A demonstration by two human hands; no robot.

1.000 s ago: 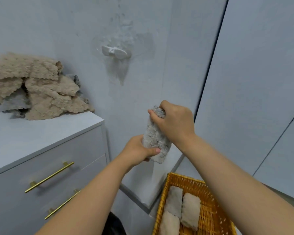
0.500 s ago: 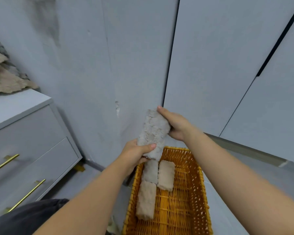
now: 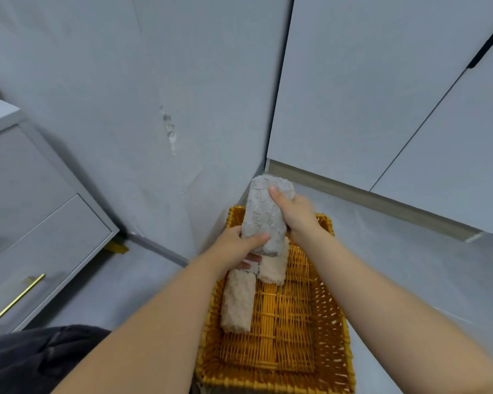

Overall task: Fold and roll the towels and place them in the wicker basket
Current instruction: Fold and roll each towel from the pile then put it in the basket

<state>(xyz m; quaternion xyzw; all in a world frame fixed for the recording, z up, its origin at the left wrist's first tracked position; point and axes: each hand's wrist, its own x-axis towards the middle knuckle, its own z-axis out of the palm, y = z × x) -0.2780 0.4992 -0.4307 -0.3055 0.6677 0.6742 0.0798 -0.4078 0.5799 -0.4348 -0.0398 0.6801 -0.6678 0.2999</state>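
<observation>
Left hand (image 3: 236, 245) and right hand (image 3: 296, 214) clamp the grey rolled towel (image 3: 264, 214) above the 12 o'clock end of the wicker basket (image 3: 335, 322).
Half a second on, it has sunk nearer the beige rolls (image 3: 237, 302) inside.

No word, label, brand mark, number or sign can be read anywhere in the view (the rolled grey towel (image 3: 264, 214) at centre, the wicker basket (image 3: 285, 376) at 6 o'clock, the drawer fronts (image 3: 40, 237) at 9 o'clock and the cabinet doors (image 3: 353, 95) at 1 o'clock show only plain surfaces).
</observation>
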